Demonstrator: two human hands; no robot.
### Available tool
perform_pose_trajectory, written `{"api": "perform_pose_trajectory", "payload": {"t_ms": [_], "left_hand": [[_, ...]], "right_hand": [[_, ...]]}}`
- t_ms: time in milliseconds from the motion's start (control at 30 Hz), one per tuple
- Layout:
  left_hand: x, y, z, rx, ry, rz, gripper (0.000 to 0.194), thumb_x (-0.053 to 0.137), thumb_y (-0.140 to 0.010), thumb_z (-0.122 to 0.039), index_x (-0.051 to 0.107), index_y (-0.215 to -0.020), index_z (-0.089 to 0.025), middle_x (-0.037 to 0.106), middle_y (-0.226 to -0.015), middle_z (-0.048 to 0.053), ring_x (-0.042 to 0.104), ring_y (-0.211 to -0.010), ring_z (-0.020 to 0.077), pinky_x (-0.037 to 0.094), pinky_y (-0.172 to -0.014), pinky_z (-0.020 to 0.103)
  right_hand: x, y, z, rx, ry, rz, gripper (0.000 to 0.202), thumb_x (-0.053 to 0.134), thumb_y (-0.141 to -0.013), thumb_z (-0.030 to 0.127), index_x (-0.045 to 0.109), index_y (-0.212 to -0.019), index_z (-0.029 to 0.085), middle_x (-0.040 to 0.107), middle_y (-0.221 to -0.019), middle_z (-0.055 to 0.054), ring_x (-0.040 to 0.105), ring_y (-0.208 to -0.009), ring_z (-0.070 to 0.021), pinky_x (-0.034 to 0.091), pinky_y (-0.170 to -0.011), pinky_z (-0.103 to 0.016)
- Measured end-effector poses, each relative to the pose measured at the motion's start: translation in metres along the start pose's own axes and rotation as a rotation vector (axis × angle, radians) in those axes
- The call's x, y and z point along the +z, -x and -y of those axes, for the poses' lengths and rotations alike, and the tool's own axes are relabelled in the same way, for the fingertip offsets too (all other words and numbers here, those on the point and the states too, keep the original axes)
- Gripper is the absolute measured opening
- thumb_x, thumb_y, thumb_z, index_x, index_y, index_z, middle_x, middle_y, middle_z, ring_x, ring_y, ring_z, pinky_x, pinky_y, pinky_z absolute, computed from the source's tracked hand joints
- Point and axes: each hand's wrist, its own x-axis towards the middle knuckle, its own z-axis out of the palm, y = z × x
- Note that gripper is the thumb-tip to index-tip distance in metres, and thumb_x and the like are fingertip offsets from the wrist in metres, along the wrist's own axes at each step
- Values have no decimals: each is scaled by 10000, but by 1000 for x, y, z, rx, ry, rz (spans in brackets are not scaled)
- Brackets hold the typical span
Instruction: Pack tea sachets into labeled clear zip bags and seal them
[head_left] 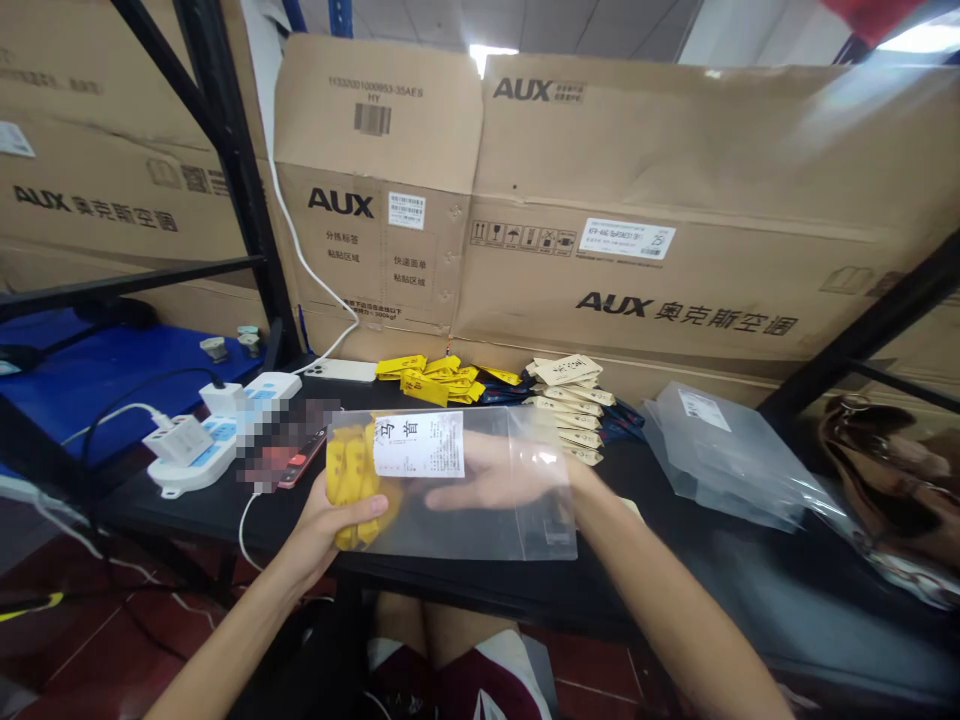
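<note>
Big brown boxes (675, 140) stand behind the black table (480, 590). Over the table's near side is the clear bag (465, 530), with yellow packs (352, 480) in its left end. The right grip (499, 480) is open, fingers out — in or behind the bag, I cannot tell. The left grip (330, 525) is closed on the bag and packs — thumb on top.

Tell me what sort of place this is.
Probably a packing workshop, judging by the labelled clear plastic bag of yellow packets, the stack of clear plastic bags and the large brown AUX cardboard.
</note>
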Motion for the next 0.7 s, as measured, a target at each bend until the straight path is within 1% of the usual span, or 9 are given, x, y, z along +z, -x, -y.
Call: {"api": "perform_pose_trajectory", "payload": {"t_ms": [67,133,200,267,300,433,533,600,700], "left_hand": [[-3,-2,1,-22,17,-19,654,989,-625,-304,750,-1228,-220,825,-1169,107,801,-1027,310,664,-862,377],[-7,-4,2,-38,33,-23,647,987,-626,-322,755,-1221,-223,825,-1162,111,803,-1002,311,669,-843,377],[-10,-5,3,-54,30,-7,655,990,-612,-328,757,-1215,-220,826,-1151,119,802,-992,318,670,-815,367],[-11,-4,4,-70,17,21,683,996,-588,-316,752,-1217,-212,828,-1136,129,803,-980,329,669,-778,359],[-10,-3,4,-73,12,37,713,997,-575,-299,743,-1236,-212,829,-1135,132,803,-981,334,668,-767,356],[-6,0,2,-77,9,84,860,986,-565,-242,676,-1367,-220,832,-1141,122,805,-989,326,660,-754,336],[-6,-1,2,-81,19,71,850,992,-582,-256,669,-1368,-221,837,-1112,108,808,-944,304,665,-757,339],[-7,-3,3,-82,29,40,791,1001,-587,-270,691,-1313,-221,837,-1083,98,809,-908,295,670,-757,348],[-11,-6,4,-74,36,2,710,1003,-597,-282,715,-1241,-213,834,-1068,99,810,-890,298,670,-742,347]], "right_hand": [[-28,17,15,100,-116,146,400,734,-918,242,758,-1317,228,813,-1235,-67,786,-1135,-230,663,-924,-370],[-56,27,17,135,-178,25,320,738,-930,339,799,-1208,193,833,-1140,-95,813,-1011,-254,683,-847,-419],[-76,24,0,13,-128,-453,250,751,-893,435,812,-914,194,826,-933,-70,766,-708,-199,659,-630,-349],[-83,8,-32,10,31,-967,299,665,-931,489,789,-906,219,757,-762,-15,633,-562,-125,584,-564,-269],[-82,-4,-51,44,74,-1026,289,640,-942,469,783,-943,219,744,-758,-10,593,-542,-117,567,-564,-265],[-63,-57,-114,185,202,-926,176,814,-772,231,789,-943,197,806,-975,-68,715,-805,-208,612,-858,-408],[-52,-89,-135,270,275,-847,299,849,-705,73,789,-966,206,796,-1183,-98,684,-1199,-317,476,-1140,-505],[-49,-105,-139,307,291,-824,220,827,-789,98,777,-985,185,770,-1233,-106,627,-1311,-334,410,-1202,-511],[-42,-116,-138,304,274,-813,212,700,-1010,293,745,-1135,128,716,-1269,-92,651,-1277,-303,487,-1149,-486]]}}
